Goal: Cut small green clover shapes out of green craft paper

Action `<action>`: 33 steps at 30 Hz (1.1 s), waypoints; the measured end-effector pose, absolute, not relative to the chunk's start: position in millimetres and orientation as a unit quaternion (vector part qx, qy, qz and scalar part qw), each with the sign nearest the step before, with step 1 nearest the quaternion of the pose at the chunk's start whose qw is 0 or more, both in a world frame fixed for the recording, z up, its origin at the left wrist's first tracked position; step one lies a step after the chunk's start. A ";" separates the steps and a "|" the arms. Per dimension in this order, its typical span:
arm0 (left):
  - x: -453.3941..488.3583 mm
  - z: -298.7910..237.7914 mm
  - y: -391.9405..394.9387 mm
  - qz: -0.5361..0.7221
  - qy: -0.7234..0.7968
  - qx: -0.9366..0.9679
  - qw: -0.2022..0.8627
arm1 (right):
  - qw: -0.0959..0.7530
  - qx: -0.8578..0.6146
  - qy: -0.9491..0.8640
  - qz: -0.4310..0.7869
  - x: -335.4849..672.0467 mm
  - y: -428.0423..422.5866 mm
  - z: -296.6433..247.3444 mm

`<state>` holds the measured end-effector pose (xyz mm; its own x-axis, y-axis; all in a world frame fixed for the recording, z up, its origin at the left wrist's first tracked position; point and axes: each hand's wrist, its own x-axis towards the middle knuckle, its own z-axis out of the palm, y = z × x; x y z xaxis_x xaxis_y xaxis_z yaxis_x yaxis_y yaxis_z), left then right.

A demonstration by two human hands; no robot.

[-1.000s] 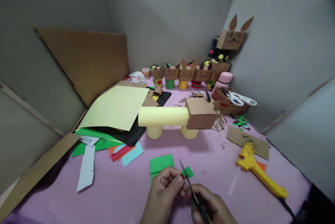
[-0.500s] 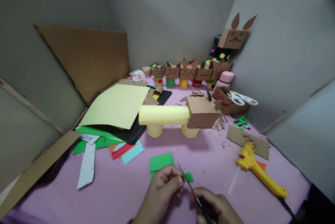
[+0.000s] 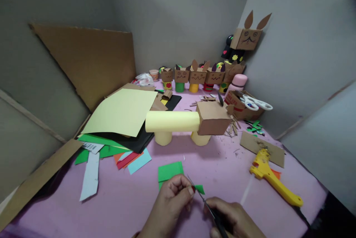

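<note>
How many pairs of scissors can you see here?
2. Black-handled scissors are in the right hand, and white-handled scissors lie at the top of the small cardboard box at right. More could be hidden inside it.

No readable lettering or numbers.

At the grip I see a green scrap (image 3: 200, 189) and scissors (image 3: 213, 215) with black handle (image 3: 220, 227). Beyond the grip, the tube (image 3: 172, 121) is pale yellow and the box (image 3: 213, 123) brown; farther, one base (image 3: 165, 84) is yellow with a red flower (image 3: 167, 86).
</note>
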<state>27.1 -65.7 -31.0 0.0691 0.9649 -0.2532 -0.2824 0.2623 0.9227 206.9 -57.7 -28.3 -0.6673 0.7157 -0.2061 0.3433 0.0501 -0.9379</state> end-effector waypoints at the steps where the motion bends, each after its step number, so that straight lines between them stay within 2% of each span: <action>1: 26.5 -30.4 -65.9 0.483 0.477 0.365 0.637 | 0.151 -0.377 -0.709 0.577 207.8 -56.8 -26.0; 9: 26.9 -33.2 -66.6 0.448 0.483 0.395 0.640 | 0.125 -0.369 -0.741 0.547 219.2 -53.6 -23.9; 24: 25.9 -31.7 -66.0 0.424 0.475 0.428 0.642 | 0.135 -0.372 -0.783 0.480 221.3 -55.5 -13.4; 33: 27.8 -30.2 -64.4 0.427 0.468 0.383 0.672 | 0.111 -0.349 -0.783 0.503 229.2 -52.8 -19.2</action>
<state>27.8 -64.4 -30.2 0.1970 0.9327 -0.3021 -0.2163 0.3419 0.9145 229.2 -52.8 -19.2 -0.7313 0.6586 -0.1772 0.4345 0.2496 -0.8654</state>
